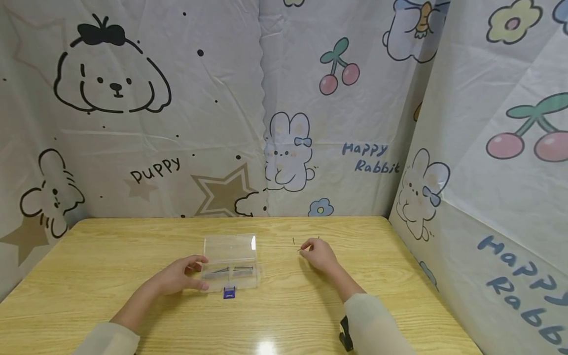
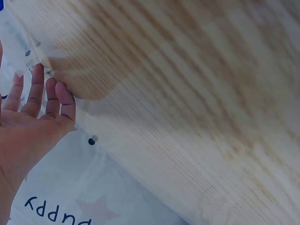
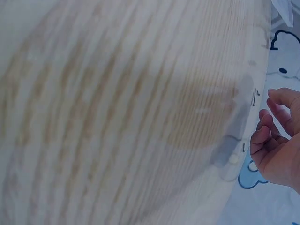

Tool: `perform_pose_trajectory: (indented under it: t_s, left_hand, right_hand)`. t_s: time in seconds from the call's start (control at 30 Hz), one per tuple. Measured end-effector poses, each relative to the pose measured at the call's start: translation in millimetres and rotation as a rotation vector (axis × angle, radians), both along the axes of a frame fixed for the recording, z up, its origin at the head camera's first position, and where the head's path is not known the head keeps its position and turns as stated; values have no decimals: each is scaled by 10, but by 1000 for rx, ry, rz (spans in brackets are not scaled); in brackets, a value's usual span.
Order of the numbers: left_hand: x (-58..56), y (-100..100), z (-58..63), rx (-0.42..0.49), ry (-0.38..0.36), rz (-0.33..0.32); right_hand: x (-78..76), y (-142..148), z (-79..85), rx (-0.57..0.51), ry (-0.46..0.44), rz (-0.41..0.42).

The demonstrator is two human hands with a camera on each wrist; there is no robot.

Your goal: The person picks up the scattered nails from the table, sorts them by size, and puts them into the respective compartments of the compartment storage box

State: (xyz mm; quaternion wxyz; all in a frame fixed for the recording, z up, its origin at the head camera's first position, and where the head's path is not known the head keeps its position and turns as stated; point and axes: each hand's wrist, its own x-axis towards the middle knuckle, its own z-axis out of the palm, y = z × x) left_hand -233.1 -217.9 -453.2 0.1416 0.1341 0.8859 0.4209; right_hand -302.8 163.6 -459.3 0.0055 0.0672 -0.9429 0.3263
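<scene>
A clear plastic box stands with its lid raised and a blue latch at its front. Several thin dark nails lie in its two compartments. My left hand grips the box's left side, thumb at the front corner and fingers at the back; the left wrist view shows this hand from the palm side, the box mostly out of sight. Over the table to the right, my right hand pinches a small dark nail between thumb and forefinger. The right wrist view shows its fingers bent.
One loose nail lies just beyond my right fingertips, and another lies behind that hand. The wooden table ends at a printed cloth hung at the back and sides.
</scene>
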Motion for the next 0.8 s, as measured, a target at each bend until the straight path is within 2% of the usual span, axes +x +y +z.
perform_pose_trajectory:
  t_s: [0.57,0.8]
  left_hand:
    - [-7,1,-18,-17,-4,8]
    - [-11,0,-24,-13,-1,15]
  right_hand:
    - [-114,42,-87,-37,-51,-67]
    - [-163,28,-95,-19,-49,-78]
